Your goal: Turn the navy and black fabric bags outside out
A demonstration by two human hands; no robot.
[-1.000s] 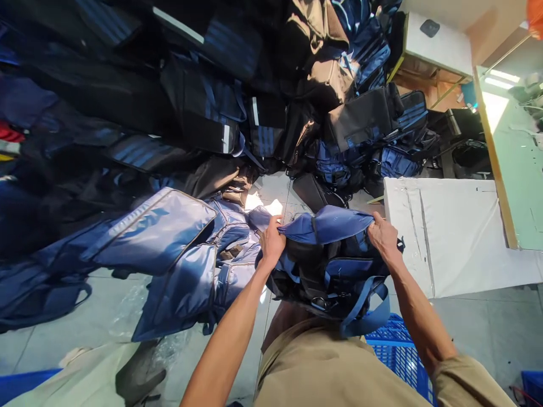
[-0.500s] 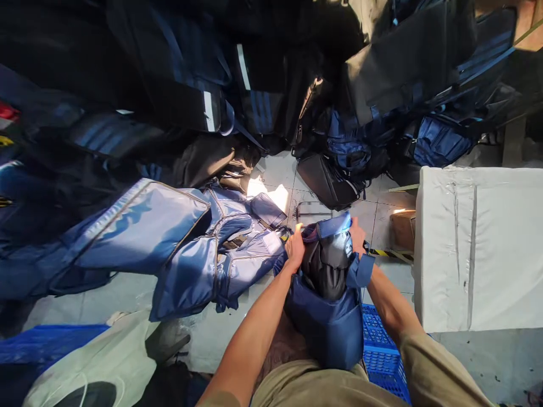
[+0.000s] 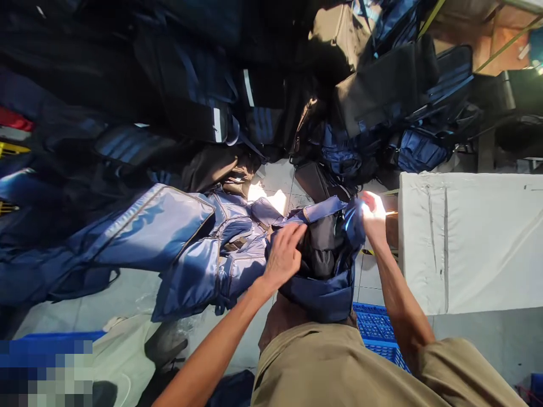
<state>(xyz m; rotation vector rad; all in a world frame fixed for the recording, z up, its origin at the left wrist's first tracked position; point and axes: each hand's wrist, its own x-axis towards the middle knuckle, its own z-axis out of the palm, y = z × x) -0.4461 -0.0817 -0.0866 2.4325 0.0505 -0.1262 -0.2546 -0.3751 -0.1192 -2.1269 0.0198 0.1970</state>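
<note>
A navy blue bag (image 3: pixel 322 297) stands in front of my body with its top unzipped and black lining (image 3: pixel 320 243) showing inside. My right hand (image 3: pixel 374 215) is closed on the raised fabric at the bag's right rim. At the left rim lies my left hand (image 3: pixel 285 254), its fingers stretched out toward the opening and its thumb apart. A navy flap (image 3: pixel 324 209) rises along the far side of the opening. What lies deeper inside the bag is hidden.
Several shiny blue bags (image 3: pixel 156 232) lie heaped on the left. Dark bags (image 3: pixel 263 113) are piled across the back. To the right is a large white wrapped block (image 3: pixel 475 243), with blue plastic crates (image 3: pixel 375 325) below it. A pale sack (image 3: pixel 123 350) lies at lower left.
My right hand has moved outward to the right, drawing the bag's rim with it. My left hand has shifted slightly left and down, its fingers now stretched over the rim. The opening looks wider.
</note>
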